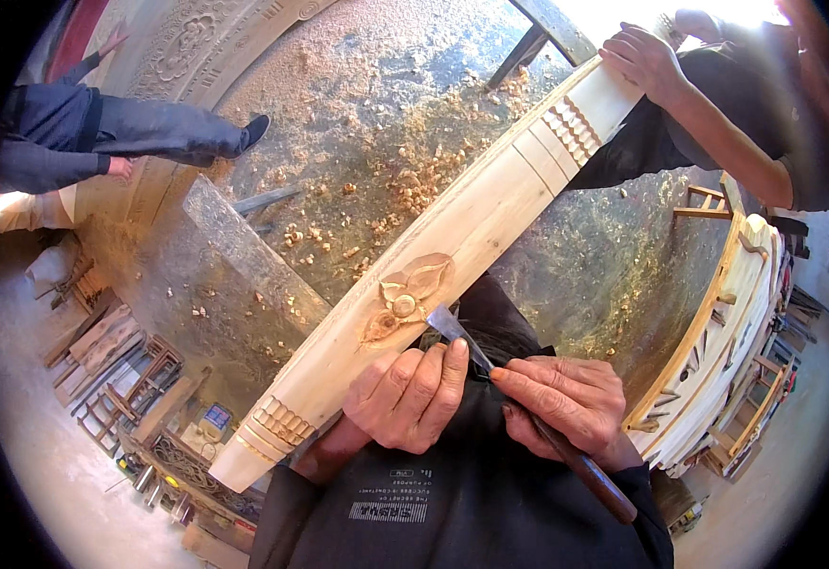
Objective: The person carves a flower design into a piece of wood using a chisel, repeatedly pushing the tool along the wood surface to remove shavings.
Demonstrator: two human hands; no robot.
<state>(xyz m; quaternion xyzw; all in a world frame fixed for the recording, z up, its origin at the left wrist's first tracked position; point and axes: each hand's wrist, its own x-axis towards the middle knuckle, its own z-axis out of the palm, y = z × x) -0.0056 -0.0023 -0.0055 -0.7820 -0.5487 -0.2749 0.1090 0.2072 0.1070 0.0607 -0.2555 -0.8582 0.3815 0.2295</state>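
Note:
A long pale wooden beam (490, 213) runs diagonally before me, from lower left to upper right. A carved flower (403, 303) with petals and a round centre stands in relief on it. My right hand (566, 403) grips a chisel (471, 351) with a flared steel blade and a dark wooden handle. The blade's edge is at the beam's near side, close beside the flower. My left hand (410, 394) is closed, its knuckles up, at the beam's near edge; its fingertips are beside the blade. What its curled fingers hold, if anything, is hidden.
At the upper right another person's hand (644, 62) rests on the beam's far end. Someone in dark trousers (163, 128) is at the left by a large carved panel (182, 47). Wood shavings (424, 180) litter the floor. Tools lie on a bench (718, 341) at right.

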